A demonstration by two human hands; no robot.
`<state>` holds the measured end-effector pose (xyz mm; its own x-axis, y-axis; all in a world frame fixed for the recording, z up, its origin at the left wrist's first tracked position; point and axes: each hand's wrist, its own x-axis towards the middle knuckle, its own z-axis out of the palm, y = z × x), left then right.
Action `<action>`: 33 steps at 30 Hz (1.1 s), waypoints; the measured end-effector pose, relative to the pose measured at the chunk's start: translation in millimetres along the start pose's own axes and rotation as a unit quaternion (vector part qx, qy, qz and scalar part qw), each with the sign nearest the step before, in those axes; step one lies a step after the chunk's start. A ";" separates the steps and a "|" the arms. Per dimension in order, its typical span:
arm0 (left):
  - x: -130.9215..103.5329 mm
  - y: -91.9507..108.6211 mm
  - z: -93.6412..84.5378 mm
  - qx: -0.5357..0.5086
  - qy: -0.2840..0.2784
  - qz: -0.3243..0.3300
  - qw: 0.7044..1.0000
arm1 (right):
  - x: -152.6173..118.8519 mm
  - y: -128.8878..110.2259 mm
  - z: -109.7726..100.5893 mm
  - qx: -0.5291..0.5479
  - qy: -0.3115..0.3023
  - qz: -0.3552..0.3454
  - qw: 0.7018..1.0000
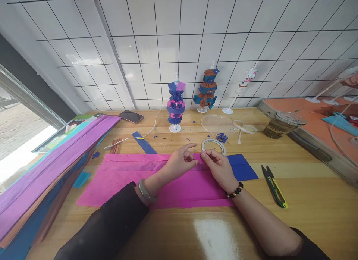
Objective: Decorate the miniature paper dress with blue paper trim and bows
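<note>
My left hand (181, 162) is over the pink crepe paper (123, 181), its index finger and thumb spread apart and the other fingers curled. Close to its right, my right hand (220, 169) pinches the end of a thin pale strand (195, 151) that reaches towards the left fingers. Whether the strand touches the left fingertips cannot be made out. A roll of white tape (213, 141) lies just beyond the right hand. Dark blue paper (242, 167) sticks out from under the pink sheet on the right.
Thread snips (274, 186) lie at the right. Folded coloured paper (56, 155) covers the left side. Behind stand small dressed stands (176, 103), a phone (131, 116), a white cable (151, 128) and a lidded cup (283, 125). The tiled wall bounds the back.
</note>
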<state>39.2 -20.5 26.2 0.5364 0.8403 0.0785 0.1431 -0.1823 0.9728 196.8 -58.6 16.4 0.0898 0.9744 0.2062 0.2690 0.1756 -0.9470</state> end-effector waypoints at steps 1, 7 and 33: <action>0.3 -0.2 0.0 -0.006 0.001 -0.001 1.000 | 0.1 0.2 -0.1 -0.002 0.004 -0.001 1.000; 3.4 1.2 -2.0 -0.073 0.014 -0.033 0.997 | 0.1 0.5 0.2 -0.002 -0.004 -0.002 1.000; 4.3 -0.9 -1.9 -0.100 0.007 -0.058 0.993 | 0.5 6.4 2.9 -0.001 -0.018 0.022 1.000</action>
<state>39.9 -15.8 26.1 0.5142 0.8569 -0.0352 0.0353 0.0198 0.9992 195.7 -56.5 9.8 0.0661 0.9856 0.1555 0.2674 0.1327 -0.9544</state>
